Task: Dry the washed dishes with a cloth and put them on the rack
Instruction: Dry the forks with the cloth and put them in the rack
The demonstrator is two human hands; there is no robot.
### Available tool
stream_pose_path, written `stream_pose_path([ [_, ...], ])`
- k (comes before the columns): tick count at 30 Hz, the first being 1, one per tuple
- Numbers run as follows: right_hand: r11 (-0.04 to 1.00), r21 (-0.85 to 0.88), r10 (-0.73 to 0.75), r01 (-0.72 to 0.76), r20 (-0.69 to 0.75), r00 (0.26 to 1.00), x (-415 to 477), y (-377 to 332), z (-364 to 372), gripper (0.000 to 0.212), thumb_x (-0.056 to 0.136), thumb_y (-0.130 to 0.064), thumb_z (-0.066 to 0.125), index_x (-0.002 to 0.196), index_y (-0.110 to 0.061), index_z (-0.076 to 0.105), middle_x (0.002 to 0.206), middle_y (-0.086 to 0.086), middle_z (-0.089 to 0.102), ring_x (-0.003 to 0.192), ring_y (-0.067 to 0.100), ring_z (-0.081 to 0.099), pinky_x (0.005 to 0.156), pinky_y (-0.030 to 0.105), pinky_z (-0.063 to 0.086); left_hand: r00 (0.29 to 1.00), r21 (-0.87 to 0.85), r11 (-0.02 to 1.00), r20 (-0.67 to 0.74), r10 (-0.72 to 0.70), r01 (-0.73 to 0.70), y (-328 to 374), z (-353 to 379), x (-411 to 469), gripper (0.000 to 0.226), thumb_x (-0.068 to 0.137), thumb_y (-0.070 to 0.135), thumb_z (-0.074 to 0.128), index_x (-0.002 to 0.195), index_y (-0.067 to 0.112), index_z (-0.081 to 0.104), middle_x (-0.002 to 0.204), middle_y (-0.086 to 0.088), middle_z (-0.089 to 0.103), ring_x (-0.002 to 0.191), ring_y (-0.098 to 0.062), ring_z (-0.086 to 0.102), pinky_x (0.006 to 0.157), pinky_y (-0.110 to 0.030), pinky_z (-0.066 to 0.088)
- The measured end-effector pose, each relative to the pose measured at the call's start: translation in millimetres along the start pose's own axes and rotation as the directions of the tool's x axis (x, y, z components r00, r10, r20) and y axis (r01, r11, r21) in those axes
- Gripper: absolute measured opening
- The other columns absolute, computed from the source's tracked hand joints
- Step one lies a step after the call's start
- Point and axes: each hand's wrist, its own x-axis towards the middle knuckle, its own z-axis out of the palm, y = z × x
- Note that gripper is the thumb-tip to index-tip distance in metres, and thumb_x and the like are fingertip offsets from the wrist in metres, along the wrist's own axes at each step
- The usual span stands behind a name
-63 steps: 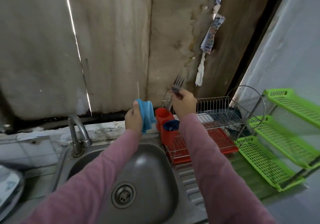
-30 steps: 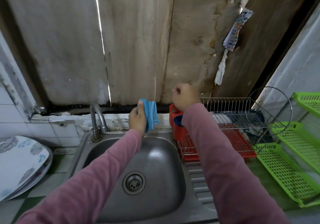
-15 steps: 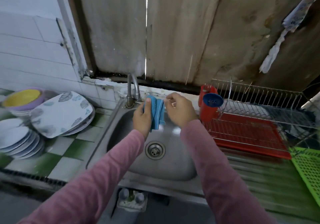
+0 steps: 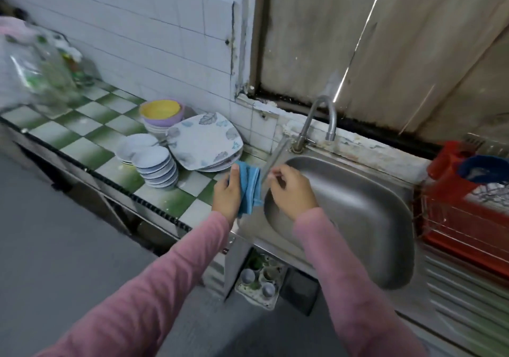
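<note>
The slender grey metal piece (image 4: pixel 274 158), smeared by motion and probably cutlery though I cannot tell which kind, lies between the two grips over the near-left corner of the stainless steel sink (image 4: pixel 385 196); its long axis runs from its near end at the fingertips up and away towards the foot of the curved chrome tap (image 4: pixel 321 114), leaning a little to the right, so it points beyond the grips rather than across them; the right grip (image 4: pixel 293 191) is curled, fingertips pinched on that near end; the left grip (image 4: pixel 228 191) grasps the folded blue cloth (image 4: pixel 249 188), thumb laid up its outer face, with the cloth's edge just beside the metal piece; to my eye this is the start of wiping one item, not the racking of it; left of the left grip, on the green-and-white chequered tile worktop (image 4: pixel 82 147), wait a stack of white bowls (image 4: pixel 155 163), a pile of square leaf-patterned plates (image 4: pixel 205 141) and, beyond them, a yellow bowl nested in lilac ones (image 4: pixel 161 111), so the bulk of the drying seems left to do; well to the right of the right grip stands the red wire dish rack (image 4: pixel 468 227), of which only a part shows, with a red plastic holder (image 4: pixel 440 161) and a blue cup (image 4: pixel 484 163) at its near-left end; no plates or bowls show in that part.
</note>
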Motion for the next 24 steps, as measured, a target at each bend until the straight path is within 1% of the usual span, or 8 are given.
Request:
stream_pose_path([
  [2,0.999,0.029,-0.021,0.021,0.007,1.000,7,-31,30,0.026,0.100,-0.022,0.052,0.122,-0.011,0.062,0.125,0.004,0.062,0.117,0.019,0.056,0.098,0.030,0.043,0.999,0.039,0.999,-0.028,0.029,-0.028,5,-39,9,0.039,0.103,0.046,0.039,0.084,0.020,0.060,0.078,0.003,0.059,0.069,-0.009,0.052,0.057,-0.016,0.043],
  [4,0.998,0.040,-0.057,0.055,0.055,0.997,11,-61,66,0.026,0.100,-0.021,0.053,0.122,-0.011,0.062,0.126,0.003,0.062,0.118,0.018,0.055,0.097,0.025,0.040,0.998,0.071,0.996,-0.034,0.056,-0.054,7,-80,19,0.040,0.104,0.045,0.038,0.081,0.019,0.059,0.076,0.003,0.057,0.069,-0.011,0.050,0.054,-0.014,0.041],
  [7,0.996,0.036,-0.088,0.084,0.110,0.990,16,-99,118,0.030,0.100,-0.024,0.053,0.127,-0.012,0.060,0.130,0.002,0.060,0.121,0.018,0.053,0.097,0.024,0.038,0.995,0.091,0.995,-0.086,0.039,-0.031,9,-144,33,0.042,0.104,0.048,0.034,0.097,0.017,0.062,0.086,0.001,0.061,0.074,-0.011,0.054,0.062,-0.021,0.044],
  [11,0.997,0.021,-0.083,0.080,0.206,0.975,22,-131,168,0.034,0.101,-0.024,0.052,0.132,-0.011,0.056,0.135,0.005,0.058,0.124,0.021,0.051,0.101,0.026,0.036,0.989,0.083,0.994,-0.131,-0.063,0.075,2,-216,49,0.054,0.100,0.062,0.021,0.110,0.023,0.058,0.106,-0.002,0.061,0.087,-0.015,0.057,0.080,-0.026,0.037],
  [16,1.000,0.008,-0.028,0.026,0.278,0.960,34,-151,212,0.034,0.101,-0.025,0.052,0.134,-0.014,0.055,0.137,0.004,0.055,0.122,0.019,0.052,0.085,0.017,0.033,0.976,0.038,0.989,-0.168,-0.137,0.145,-8,-270,71,0.060,0.098,0.063,0.032,0.116,0.015,0.062,0.109,-0.007,0.063,0.084,-0.013,0.060,0.076,-0.028,0.042],
  [18,1.000,0.001,-0.026,0.027,0.300,0.954,48,-154,230,0.035,0.101,-0.026,0.053,0.134,-0.014,0.055,0.137,0.005,0.056,0.120,0.019,0.054,0.090,0.020,0.035,0.970,0.043,0.988,-0.199,-0.137,0.148,-11,-285,90,0.058,0.097,0.063,0.036,0.117,0.016,0.063,0.112,-0.008,0.065,0.092,-0.021,0.063,0.079,-0.029,0.044],
  [20,0.999,-0.021,-0.024,0.032,0.322,0.946,66,-158,245,0.037,0.101,-0.027,0.053,0.135,-0.014,0.054,0.138,0.005,0.056,0.122,0.020,0.053,0.098,0.025,0.037,0.963,0.068,0.984,-0.225,-0.148,0.167,-15,-297,111,0.055,0.094,0.065,0.042,0.109,0.018,0.064,0.110,-0.009,0.067,0.095,-0.024,0.063,0.083,-0.033,0.047],
  [24,0.998,-0.056,-0.021,0.043,0.339,0.941,120,-163,268,0.042,0.099,-0.030,0.055,0.138,-0.016,0.052,0.143,0.005,0.053,0.131,0.023,0.047,0.107,0.031,0.035,0.963,0.092,0.982,-0.232,-0.138,0.163,-14,-314,161,0.059,0.093,0.064,0.046,0.104,0.008,0.064,0.100,-0.011,0.068,0.082,-0.022,0.061,0.073,-0.032,0.047],
])
